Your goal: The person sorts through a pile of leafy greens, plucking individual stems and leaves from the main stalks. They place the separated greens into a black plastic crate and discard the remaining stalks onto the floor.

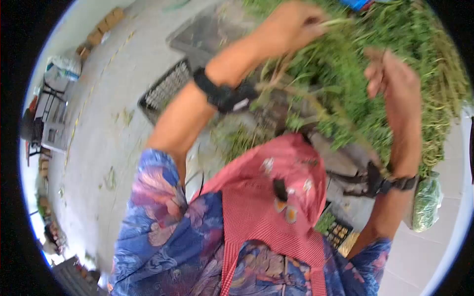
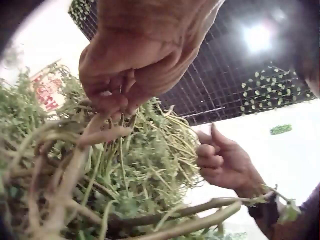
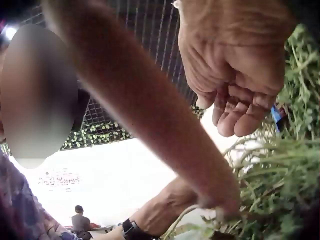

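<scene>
A large heap of leafy green stems (image 1: 345, 89) fills the upper right of the head view. My left hand (image 1: 291, 29) is over its left part and pinches a pale green stem (image 1: 338, 22) between thumb and fingers. The left wrist view shows this hand (image 2: 140, 60) from below, fingertips together on thin stems. Thicker, branched stems (image 2: 55, 200) run below it. My right hand (image 1: 395, 76) is at the heap's right side. In the right wrist view its fingers (image 3: 240, 117) hang loosely bent, with nothing seen in them. A long stem (image 1: 321, 106) stretches toward my right wrist.
A black crate (image 1: 165, 89) of small pale things and a grey panel (image 1: 197, 39) lie on the floor at left. A green plastic-wrapped bundle (image 1: 427, 204) is at right. I wear a red apron (image 1: 261, 197). Far off sits a person (image 3: 80, 221).
</scene>
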`<state>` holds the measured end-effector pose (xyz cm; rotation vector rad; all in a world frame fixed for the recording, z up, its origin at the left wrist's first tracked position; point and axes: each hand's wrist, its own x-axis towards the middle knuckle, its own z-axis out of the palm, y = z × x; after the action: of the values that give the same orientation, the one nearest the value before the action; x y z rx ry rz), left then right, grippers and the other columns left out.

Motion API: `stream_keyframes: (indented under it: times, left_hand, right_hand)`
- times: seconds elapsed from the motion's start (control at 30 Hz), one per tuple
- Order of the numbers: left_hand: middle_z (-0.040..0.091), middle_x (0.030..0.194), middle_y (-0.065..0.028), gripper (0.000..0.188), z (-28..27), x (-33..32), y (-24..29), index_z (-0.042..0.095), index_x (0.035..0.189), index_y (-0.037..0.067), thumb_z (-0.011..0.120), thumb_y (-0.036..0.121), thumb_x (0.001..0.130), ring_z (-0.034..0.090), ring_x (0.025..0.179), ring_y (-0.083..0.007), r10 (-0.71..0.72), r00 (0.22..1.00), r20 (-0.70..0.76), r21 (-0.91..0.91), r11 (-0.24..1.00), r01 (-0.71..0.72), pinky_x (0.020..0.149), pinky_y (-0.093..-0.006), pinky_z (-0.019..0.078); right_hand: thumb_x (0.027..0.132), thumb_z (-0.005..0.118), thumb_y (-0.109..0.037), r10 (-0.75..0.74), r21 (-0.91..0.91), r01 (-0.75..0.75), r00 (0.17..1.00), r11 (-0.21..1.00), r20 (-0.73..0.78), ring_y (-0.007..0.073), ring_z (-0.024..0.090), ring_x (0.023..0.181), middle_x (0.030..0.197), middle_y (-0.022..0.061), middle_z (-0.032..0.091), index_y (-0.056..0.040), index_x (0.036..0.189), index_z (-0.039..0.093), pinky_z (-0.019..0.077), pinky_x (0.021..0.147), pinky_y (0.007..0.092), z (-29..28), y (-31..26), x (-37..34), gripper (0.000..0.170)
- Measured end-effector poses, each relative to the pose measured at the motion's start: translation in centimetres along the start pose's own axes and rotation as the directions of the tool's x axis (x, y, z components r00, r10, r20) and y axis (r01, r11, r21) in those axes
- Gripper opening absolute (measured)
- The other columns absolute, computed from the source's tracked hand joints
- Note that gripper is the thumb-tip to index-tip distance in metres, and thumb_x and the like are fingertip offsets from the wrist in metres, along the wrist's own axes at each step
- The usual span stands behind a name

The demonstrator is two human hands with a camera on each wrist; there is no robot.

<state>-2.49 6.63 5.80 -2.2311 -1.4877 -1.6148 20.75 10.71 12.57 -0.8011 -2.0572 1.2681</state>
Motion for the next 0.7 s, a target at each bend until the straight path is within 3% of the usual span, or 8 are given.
stream_keyframes:
  times: [0.07,0.13,0.2,0.4,0.53,0.57,0.6,0.7]
  left_hand:
    - [0.059,0.073,-0.0177,0.013,-1.2,0.9,2.6,0.065,0.088,0.002,0.057,0.009,0.083,0.052,0.064,-0.0240,0.135,0.988,0.075,0.019,0.990,-0.137,0.062,-0.0357,0.0425]
    - [0.057,0.067,-0.0149,0.011,-3.1,0.7,4.4,0.064,0.083,0.000,0.058,0.008,0.083,0.048,0.057,-0.0207,0.084,0.985,0.151,-0.043,0.996,-0.079,0.057,-0.0339,0.0408]
    - [0.055,0.060,-0.0121,0.011,-3.4,0.5,4.7,0.062,0.079,-0.002,0.058,0.007,0.082,0.045,0.051,-0.0175,0.073,0.976,0.205,-0.088,0.995,-0.056,0.052,-0.0321,0.0392]
    - [0.060,0.065,-0.0134,0.007,-1.3,-1.4,3.0,0.065,0.082,-0.001,0.060,0.002,0.079,0.052,0.055,-0.0145,0.146,0.986,0.080,-0.323,0.940,-0.113,0.056,-0.0295,0.0434]
    - [0.061,0.070,-0.0158,0.009,-0.4,-2.3,2.0,0.063,0.083,-0.003,0.061,0.005,0.078,0.057,0.060,-0.0216,0.065,0.998,-0.017,-0.310,0.948,-0.067,0.059,-0.0321,0.0452]
    - [0.060,0.071,-0.0170,0.012,0.0,-2.2,1.7,0.061,0.083,-0.003,0.061,0.007,0.078,0.057,0.061,-0.0257,0.143,0.983,-0.114,-0.130,0.979,-0.157,0.060,-0.0340,0.0452]
    - [0.060,0.072,-0.0183,0.014,0.1,-2.2,1.9,0.060,0.084,-0.004,0.062,0.009,0.077,0.056,0.062,-0.0298,0.234,0.953,-0.193,0.062,0.972,-0.226,0.061,-0.0358,0.0452]
    - [0.058,0.069,-0.0191,0.016,-0.3,-2.2,2.4,0.059,0.081,-0.004,0.062,0.012,0.077,0.054,0.062,-0.0350,0.081,0.985,-0.152,-0.120,0.988,-0.100,0.061,-0.0394,0.0442]
  right_hand:
    - [0.091,0.052,-0.031,0.024,0.078,-0.032,0.994,0.996,0.105,0.0097,0.056,0.065,0.079,0.0057,0.061,0.0026,0.102,0.060,0.0430,0.053,0.0223,1.5,1.0,2.6,0.037]
    - [0.092,0.051,-0.028,0.036,0.124,-0.053,0.991,0.991,0.131,0.0124,0.057,0.071,0.084,0.0078,0.061,0.0032,0.102,0.058,0.0434,0.056,0.0234,3.5,0.7,2.7,0.033]
    - [0.086,0.061,-0.036,-0.059,0.160,0.079,0.990,0.984,-0.124,0.0040,0.054,0.054,0.065,-0.0027,0.059,-0.0090,0.081,0.061,0.0440,0.044,0.0179,6.5,-0.8,1.4,0.028]
    - [0.087,0.062,-0.027,-0.069,0.455,0.154,0.978,0.877,-0.198,0.0061,0.055,0.060,0.072,-0.0015,0.060,-0.0095,0.088,0.061,0.0440,0.048,0.0182,8.5,1.3,1.4,0.018]
    - [0.084,0.065,-0.020,-0.178,0.425,0.342,0.908,0.838,-0.379,0.0101,0.058,0.072,0.082,0.0008,0.062,-0.0094,0.097,0.061,0.0472,0.060,0.0207,9.2,2.1,1.8,0.017]
    - [0.085,0.064,-0.020,-0.194,0.373,0.360,0.889,0.855,-0.414,0.0106,0.059,0.075,0.083,0.0015,0.062,-0.0095,0.097,0.061,0.0487,0.065,0.0218,9.4,1.6,1.7,0.017]
    - [0.085,0.064,-0.020,-0.190,0.376,0.356,0.891,0.856,-0.412,0.0106,0.059,0.075,0.083,0.0015,0.062,-0.0095,0.097,0.061,0.0487,0.065,0.0218,10.1,1.1,1.5,0.017]
    - [0.087,0.058,-0.021,-0.160,0.638,0.188,0.982,0.747,-0.102,0.0122,0.059,0.069,0.082,0.0053,0.063,-0.0075,0.094,0.059,0.0504,0.060,0.0223,8.5,2.0,3.2,0.015]
